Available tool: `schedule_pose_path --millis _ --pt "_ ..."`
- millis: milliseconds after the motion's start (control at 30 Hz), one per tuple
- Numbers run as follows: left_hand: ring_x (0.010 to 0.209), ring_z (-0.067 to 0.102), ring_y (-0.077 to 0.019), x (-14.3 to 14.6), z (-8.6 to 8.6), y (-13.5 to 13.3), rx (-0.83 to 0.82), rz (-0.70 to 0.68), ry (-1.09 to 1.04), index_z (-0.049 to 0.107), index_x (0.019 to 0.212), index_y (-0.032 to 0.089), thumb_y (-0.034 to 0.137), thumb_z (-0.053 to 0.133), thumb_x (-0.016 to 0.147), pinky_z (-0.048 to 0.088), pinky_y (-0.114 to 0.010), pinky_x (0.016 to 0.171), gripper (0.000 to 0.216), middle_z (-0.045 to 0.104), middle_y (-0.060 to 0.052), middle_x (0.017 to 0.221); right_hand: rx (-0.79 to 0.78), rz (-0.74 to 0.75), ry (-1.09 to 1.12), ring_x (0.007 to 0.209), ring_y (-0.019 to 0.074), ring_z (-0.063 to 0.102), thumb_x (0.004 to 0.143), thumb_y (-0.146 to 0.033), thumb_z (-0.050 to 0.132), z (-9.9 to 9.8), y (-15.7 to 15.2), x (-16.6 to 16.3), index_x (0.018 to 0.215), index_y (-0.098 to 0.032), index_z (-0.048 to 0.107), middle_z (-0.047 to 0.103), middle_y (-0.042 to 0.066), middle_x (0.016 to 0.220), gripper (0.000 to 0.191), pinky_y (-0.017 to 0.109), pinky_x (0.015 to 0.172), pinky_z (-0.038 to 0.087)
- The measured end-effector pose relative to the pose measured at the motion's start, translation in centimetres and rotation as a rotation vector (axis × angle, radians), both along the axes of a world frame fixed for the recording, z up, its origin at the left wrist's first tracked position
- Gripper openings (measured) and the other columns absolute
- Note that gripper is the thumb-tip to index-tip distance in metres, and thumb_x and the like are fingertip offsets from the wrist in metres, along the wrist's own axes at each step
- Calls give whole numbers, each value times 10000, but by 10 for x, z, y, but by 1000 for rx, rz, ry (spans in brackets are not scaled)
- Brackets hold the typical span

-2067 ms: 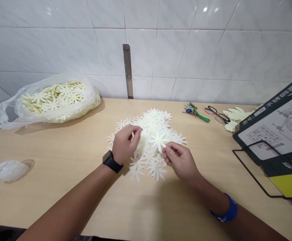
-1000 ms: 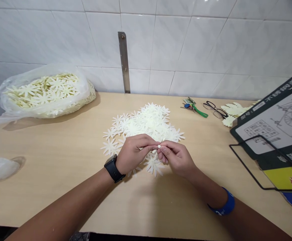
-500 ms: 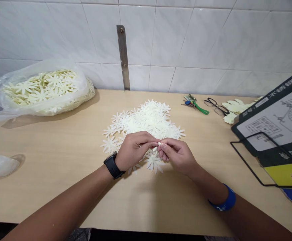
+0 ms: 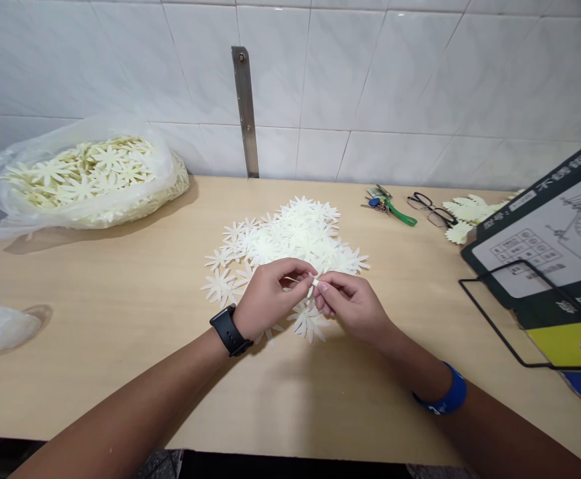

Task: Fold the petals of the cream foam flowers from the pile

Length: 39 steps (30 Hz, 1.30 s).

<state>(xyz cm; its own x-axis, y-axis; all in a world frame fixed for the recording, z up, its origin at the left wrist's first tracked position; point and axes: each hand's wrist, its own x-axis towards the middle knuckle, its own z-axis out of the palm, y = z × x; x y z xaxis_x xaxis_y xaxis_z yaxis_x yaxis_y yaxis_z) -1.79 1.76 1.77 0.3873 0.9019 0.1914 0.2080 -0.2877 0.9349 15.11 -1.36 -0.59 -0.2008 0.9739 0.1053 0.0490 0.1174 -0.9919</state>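
Note:
A small white flower-shaped cutout, partly hidden by fingers, is pinched between my two hands. My left hand, with a black watch at its wrist, is closed with thumb and forefinger on the cutout's left side. From the right, my right hand grips the same piece between thumb and fingers. Just beyond and under the hands lies a pile of pale many-petalled flower cutouts. Single cutouts spread at its left and front edges, one flower cutout lying right below my fingers.
An open plastic bag full of similar cutouts lies at the back left. A small clear bag sits at left. Keys, eyeglasses and more cutouts are at back right, beside a printed carton and a black wire frame.
My left thumb and forefinger have parted a little and shifted slightly, showing more of the white cutout. The right hand keeps its pinch almost unmoved.

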Motion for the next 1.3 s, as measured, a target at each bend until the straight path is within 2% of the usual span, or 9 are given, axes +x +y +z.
schedule_pose_path --millis 267,500,667,833,1067,1300 --pt "728 629 -135 -4 -1 6 -165 -5 -58 730 840 136 250 664 799 482 -221 657 138 726 -40 799 3 -11 -16 533 92 488 904 -210 510 1 0 0 729 -168 610 575 -10 627 206 222 513 406" --pt "728 625 -138 -5 -3 5 -128 1 -65 741 846 133 231 691 787 488 -230 671 125 725 -44 792 -15 -2 4 528 94 498 905 -235 521 0 1 2 733 -170 619 584 -9 629 208 218 512 420" --pt "728 651 -139 -8 1 8 -91 -70 -106 762 851 141 190 682 795 524 -230 689 109 741 -51 819 -9 41 24 516 97 505 900 -245 527 1 0 4 732 -171 620 590 -8 619 206 221 501 421" --pt "664 639 -126 -11 10 7 30 -169 -110 766 786 153 159 694 789 520 -221 628 72 718 -39 745 5 120 68 528 109 510 890 -242 535 2 -1 8 700 -174 608 597 -3 617 215 240 520 428" --pt "714 674 -144 -8 15 0 350 -142 46 765 783 182 170 663 832 526 -236 687 114 744 -50 776 -18 128 117 542 134 521 872 -250 528 2 -2 7 673 -189 597 596 -2 603 219 258 524 420" --pt "734 686 -125 -9 11 -1 512 -165 119 750 827 175 175 622 874 519 -201 698 137 744 -40 800 -49 110 133 530 128 512 869 -212 518 2 -2 5 634 -188 586 584 -10 588 246 255 526 419"
